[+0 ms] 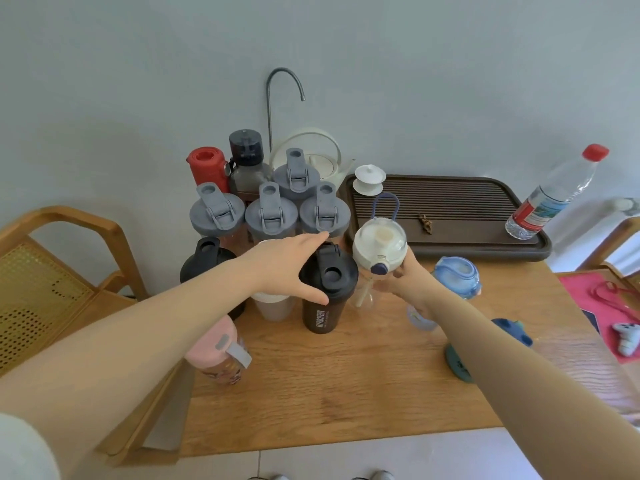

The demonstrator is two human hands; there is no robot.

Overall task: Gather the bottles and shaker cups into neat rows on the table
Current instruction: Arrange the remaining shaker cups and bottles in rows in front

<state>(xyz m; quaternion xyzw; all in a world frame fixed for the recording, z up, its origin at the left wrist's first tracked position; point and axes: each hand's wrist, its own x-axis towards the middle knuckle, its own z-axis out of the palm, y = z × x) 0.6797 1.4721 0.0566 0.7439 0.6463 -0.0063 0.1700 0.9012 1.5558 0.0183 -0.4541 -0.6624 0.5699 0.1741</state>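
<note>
My left hand (287, 268) wraps the left side of a black shaker cup (327, 299) standing mid-table, thumb in front of its lid and fingers behind. My right hand (410, 277) grips a clear bottle with a white lid and blue loop handle (379, 245), just right of the black shaker. Behind them, several grey-lidded shaker cups (272, 214) stand in rows, with a red bottle (207, 168) and a dark-capped bottle (247, 157) at the back. Under my left wrist stands a whitish cup (273, 308), partly hidden. Another black shaker (204, 259) stands to the left.
A pink bottle (221, 351) sits at the table's (346, 393) left edge. A blue-lidded bottle (457, 275) and a dark teal bottle (459, 363) are by my right forearm. The tea tray (450, 199) carries a red-capped water bottle (550, 195). A wooden chair (52, 271) stands left.
</note>
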